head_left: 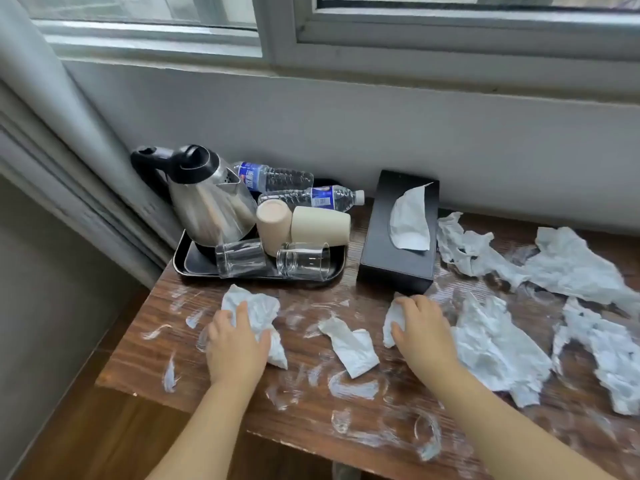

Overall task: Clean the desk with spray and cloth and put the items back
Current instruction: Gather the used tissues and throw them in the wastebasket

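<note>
We've got the left hand [235, 344] gripping a crumpled tissue [258, 311] and the right hand [424, 332] clutching another tissue wad [394, 322] on the white-smeared wooden tabletop [304, 403] near its front-left corner.

The kettle [211, 199] hides part of the far water bottle [275, 176]. Beside the tissue box [398, 258], crumpled tissues [588, 271] run off the right edge.
</note>
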### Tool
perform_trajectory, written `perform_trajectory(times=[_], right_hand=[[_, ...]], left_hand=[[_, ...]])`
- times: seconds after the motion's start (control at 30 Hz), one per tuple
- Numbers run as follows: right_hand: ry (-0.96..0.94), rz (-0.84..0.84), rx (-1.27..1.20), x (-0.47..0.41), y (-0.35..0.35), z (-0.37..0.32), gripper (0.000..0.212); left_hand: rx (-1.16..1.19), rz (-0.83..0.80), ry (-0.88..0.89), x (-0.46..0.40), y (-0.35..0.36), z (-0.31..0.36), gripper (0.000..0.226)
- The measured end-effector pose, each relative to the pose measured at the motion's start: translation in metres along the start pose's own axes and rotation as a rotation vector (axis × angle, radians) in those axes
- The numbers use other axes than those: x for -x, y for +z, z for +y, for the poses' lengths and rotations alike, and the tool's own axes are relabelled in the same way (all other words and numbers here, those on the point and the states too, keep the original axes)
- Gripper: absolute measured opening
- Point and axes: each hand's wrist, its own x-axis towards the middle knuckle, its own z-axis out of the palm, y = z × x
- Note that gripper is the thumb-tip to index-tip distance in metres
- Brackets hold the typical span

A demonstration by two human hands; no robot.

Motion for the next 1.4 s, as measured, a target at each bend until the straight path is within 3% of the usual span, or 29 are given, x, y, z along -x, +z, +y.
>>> perform_trajectory(times=[0.17, 0.27, 0.43, 0.57, 0.77, 0.87, 0.97, 1.17, 1.4], right_hand=[[0.032, 0.013, 0.034, -0.01, 0.004, -0.005, 0.034], [0.03, -0.013, -0.031, -0.011, 0.001, -0.001, 0.034], [0.048, 0.237, -0.277, 0.013, -0.026, 0.024, 0.028], [0.184, 0.365, -0.198, 0.037, -0.045, 0.076, 0.027], [0.337, 0.144, -0.078, 0.06, -0.029, 0.115, 0.032], [0.314, 0.108, -0.074, 0.066, -0.021, 0.115, 0.049], [0.272, 0.117, -0.065, 0.064, -0.017, 0.112, 0.049], [0.173, 0.075, -0.15, 0.048, -0.014, 0.11, 0.033], [0.27, 0.141, -0.468, 0.046, -0.03, 0.131, 0.018]], left_hand=[[0.099, 0.027, 0.052, -0.007, 0.005, -0.002, 0.033], [0.22, 0.03, 0.081, -0.004, 0.002, 0.005, 0.028], [0.395, 0.088, 0.232, 0.025, -0.013, 0.043, 0.027], [0.345, 0.052, 0.476, 0.048, 0.0, 0.079, 0.024], [-0.067, 0.017, 0.584, 0.059, 0.045, 0.099, 0.034], [-0.168, -0.05, 0.563, 0.066, 0.052, 0.099, 0.056], [-0.128, 0.017, 0.626, 0.067, 0.058, 0.101, 0.041], [-0.065, 0.064, 0.72, 0.056, 0.069, 0.107, 0.043], [0.179, 0.054, 0.623, 0.07, 0.053, 0.135, 0.036]])
